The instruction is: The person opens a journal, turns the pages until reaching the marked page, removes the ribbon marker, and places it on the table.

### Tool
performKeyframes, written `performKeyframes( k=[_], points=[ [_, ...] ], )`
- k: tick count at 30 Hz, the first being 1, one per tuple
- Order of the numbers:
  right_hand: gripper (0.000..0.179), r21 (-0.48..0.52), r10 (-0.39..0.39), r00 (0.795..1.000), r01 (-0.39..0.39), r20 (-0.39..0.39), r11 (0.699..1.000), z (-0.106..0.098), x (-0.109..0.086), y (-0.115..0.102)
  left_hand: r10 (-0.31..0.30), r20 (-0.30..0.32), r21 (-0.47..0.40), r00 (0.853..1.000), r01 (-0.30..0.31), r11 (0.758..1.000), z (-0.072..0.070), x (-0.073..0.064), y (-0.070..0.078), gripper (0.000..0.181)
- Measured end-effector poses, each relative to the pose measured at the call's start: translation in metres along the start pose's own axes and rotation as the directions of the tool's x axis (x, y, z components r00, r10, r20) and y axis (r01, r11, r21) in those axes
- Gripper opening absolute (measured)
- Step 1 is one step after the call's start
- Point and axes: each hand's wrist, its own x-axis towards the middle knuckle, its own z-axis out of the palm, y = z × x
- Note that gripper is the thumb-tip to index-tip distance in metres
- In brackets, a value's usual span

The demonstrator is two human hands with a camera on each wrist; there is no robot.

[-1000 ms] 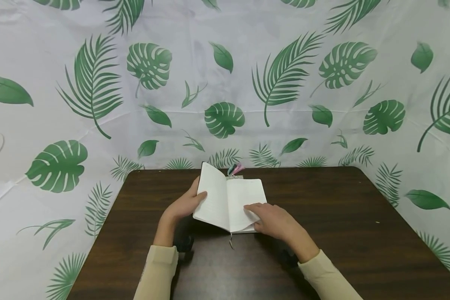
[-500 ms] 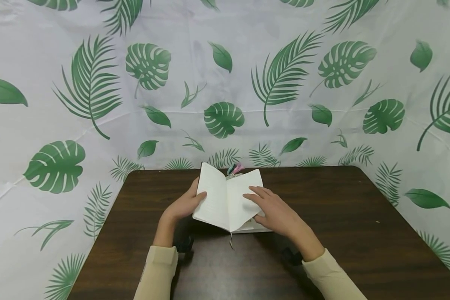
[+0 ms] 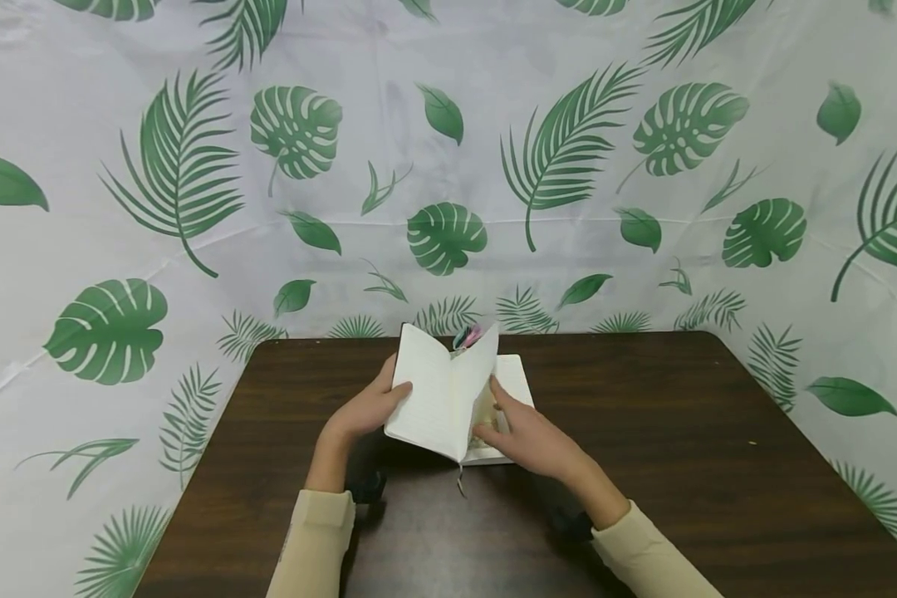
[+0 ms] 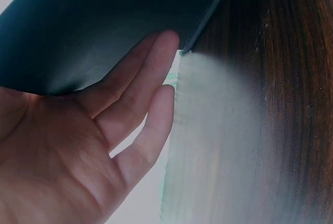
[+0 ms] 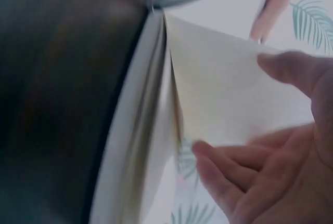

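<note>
An open notebook [image 3: 424,390] with a dark cover and white pages lies near the middle of the table. My left hand [image 3: 368,407] holds its raised left side, thumb on the page and fingers behind the dark cover [image 4: 99,31]. One page [image 3: 475,370] stands up from the right side. My right hand [image 3: 534,436] is at that page's underside, fingers against the sheet [image 5: 218,78] and thumb apart from them. Beneath it show more pages, one with a printed yellowish pattern. A thin ribbon [image 3: 461,480] hangs from the spine's near end.
Behind the notebook's spine, a pink and teal item [image 3: 467,335] pokes up, partly hidden by the pages. The dark wooden table [image 3: 643,390] has rounded far corners. A white cloth with green leaves [image 3: 448,237] hangs around its back and sides.
The right page has lifted from nearly flat and swung left to stand upright. My right hand first touched its top, then moved under it. The left hand has stayed in place.
</note>
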Motion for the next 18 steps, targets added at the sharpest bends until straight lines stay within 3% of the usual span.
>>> performKeyframes(
  k=[6, 11, 18],
  points=[
    [0.08, -0.017, -0.066, 0.989, 0.069, 0.135, 0.997, 0.012, -0.004, -0.003, 0.009, 0.016, 0.002, 1.0, -0.009, 1.0, 0.0, 0.0, 0.001, 0.077],
    [0.074, -0.077, -0.128, 0.976, 0.143, 0.176, 0.987, 0.019, -0.006, -0.002, 0.016, 0.011, 0.018, 1.0, -0.017, 1.0, 0.0, -0.002, 0.001, 0.078],
    [0.068, -0.202, -0.204, 0.958, 0.245, 0.203, 0.948, 0.025, -0.006, -0.004, 0.052, 0.018, -0.013, 0.999, -0.052, 0.999, 0.001, -0.001, 0.001, 0.079]
  ],
)
